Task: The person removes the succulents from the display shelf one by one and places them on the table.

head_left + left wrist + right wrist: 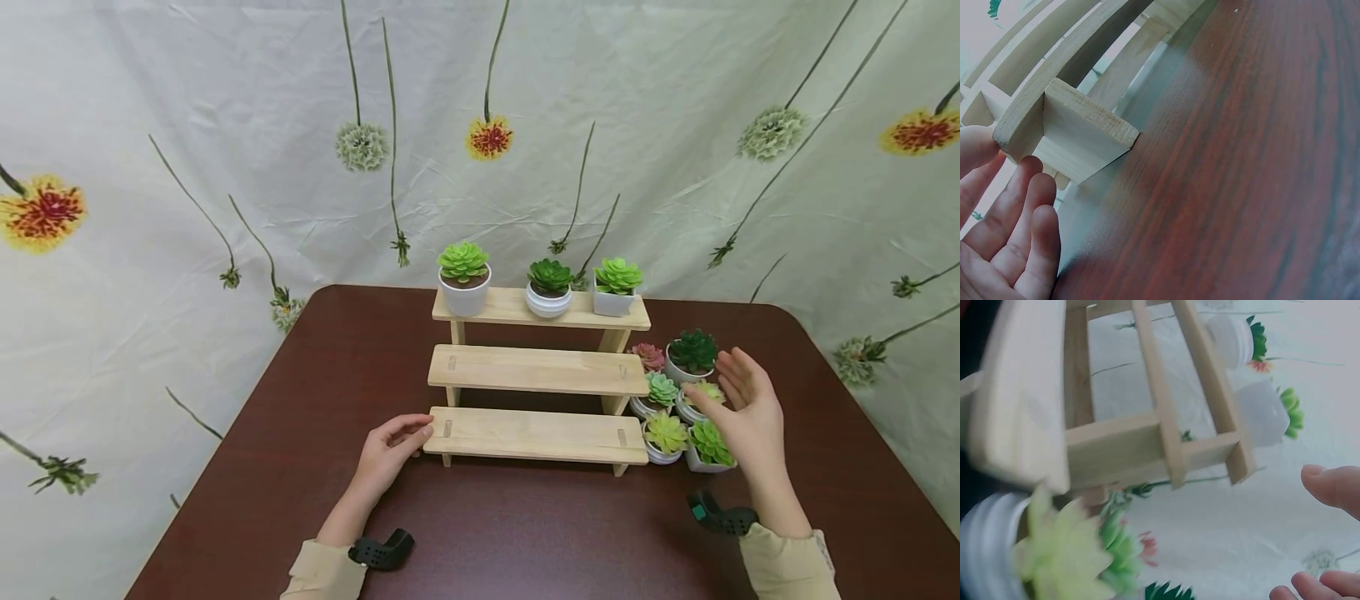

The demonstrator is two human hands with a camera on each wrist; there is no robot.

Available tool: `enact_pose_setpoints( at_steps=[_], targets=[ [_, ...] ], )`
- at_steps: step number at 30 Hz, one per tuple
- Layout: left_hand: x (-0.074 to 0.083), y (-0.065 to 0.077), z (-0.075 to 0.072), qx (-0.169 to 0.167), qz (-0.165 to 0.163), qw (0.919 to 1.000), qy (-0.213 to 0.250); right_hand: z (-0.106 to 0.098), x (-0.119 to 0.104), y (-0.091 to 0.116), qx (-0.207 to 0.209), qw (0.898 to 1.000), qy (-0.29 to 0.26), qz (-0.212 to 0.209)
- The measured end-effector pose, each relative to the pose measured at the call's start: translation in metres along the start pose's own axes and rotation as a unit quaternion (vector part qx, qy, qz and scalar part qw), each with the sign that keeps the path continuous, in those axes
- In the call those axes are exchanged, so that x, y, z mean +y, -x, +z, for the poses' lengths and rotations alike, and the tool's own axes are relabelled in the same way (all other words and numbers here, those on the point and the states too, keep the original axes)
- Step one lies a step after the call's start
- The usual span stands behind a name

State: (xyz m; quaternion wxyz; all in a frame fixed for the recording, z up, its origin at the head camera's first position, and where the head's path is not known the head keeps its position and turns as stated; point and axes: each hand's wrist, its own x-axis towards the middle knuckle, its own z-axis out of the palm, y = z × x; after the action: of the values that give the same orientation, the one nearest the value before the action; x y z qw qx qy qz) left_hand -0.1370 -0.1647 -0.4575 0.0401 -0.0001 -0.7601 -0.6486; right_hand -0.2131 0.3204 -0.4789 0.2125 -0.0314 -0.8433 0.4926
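Note:
A three-tier wooden plant stand [536, 433] stands on the table. At the left end of its lowest board is my left hand [390, 450], thumb and fingers pinching the corner; the left wrist view shows the thumb against the board's end [1016, 131]. My right hand [753, 417] hovers over the potted succulents to the right of the stand, thumb and fingers apart and nothing between them. Nearest to it are a dark green succulent [693, 352], a yellow-green one [703, 394] and a bright green one in a square pot [710, 444].
Three potted succulents occupy the top board: a light green one [463, 265] at left, a darker one [550, 277] in the middle, and one in a square pot [617, 279] at right. Behind the dark red table [337, 367] hangs a flower-printed cloth [285, 108].

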Motion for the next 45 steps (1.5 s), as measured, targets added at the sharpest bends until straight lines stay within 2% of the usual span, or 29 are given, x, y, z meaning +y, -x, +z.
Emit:
enact_pose_setpoints(
  at_steps=[5, 6, 12, 15, 19, 23, 27, 29, 38, 45],
  targets=[
    [0.0, 0.0, 0.0, 0.001, -0.004, 1.0, 0.002, 0.007, -0.034, -0.006, -0.018, 1.0, -0.018, -0.011],
    [0.0, 0.0, 0.0, 0.002, -0.003, 1.0, 0.003, 0.009, -0.038, -0.008, -0.016, 1.0, -0.005, -0.013],
    [-0.001, -0.001, 0.0, 0.0, 0.0, 1.0, 0.002, 0.021, -0.06, -0.015, -0.031, 0.999, -0.015, -0.031],
    [-0.002, -0.001, 0.0, 0.0, 0.001, 1.0, 0.0, 0.026, -0.078, -0.018, -0.044, 0.997, -0.048, -0.036],
    [-0.002, 0.0, -0.001, 0.001, 0.001, 1.0, -0.003, 0.028, -0.122, -0.015, -0.061, 0.994, -0.088, -0.028],
    [-0.002, -0.001, -0.001, 0.001, 0.002, 1.0, -0.004, 0.034, -0.142, -0.016, -0.061, 0.991, -0.115, -0.032],
    [-0.003, -0.001, -0.001, 0.001, 0.004, 1.0, -0.003, 0.04, -0.151, -0.022, -0.064, 0.99, -0.12, -0.03],
    [-0.003, -0.001, -0.001, 0.001, 0.004, 1.0, -0.002, 0.041, -0.165, -0.023, -0.077, 0.992, -0.097, -0.02],
    [-0.004, 0.0, -0.001, 0.0, 0.006, 1.0, -0.003, 0.056, -0.173, -0.037, -0.105, 0.988, -0.111, -0.015],
    [-0.004, 0.0, -0.001, -0.004, 0.008, 1.0, 0.0, 0.067, -0.182, -0.041, -0.101, 0.989, -0.104, -0.006]
  ],
)
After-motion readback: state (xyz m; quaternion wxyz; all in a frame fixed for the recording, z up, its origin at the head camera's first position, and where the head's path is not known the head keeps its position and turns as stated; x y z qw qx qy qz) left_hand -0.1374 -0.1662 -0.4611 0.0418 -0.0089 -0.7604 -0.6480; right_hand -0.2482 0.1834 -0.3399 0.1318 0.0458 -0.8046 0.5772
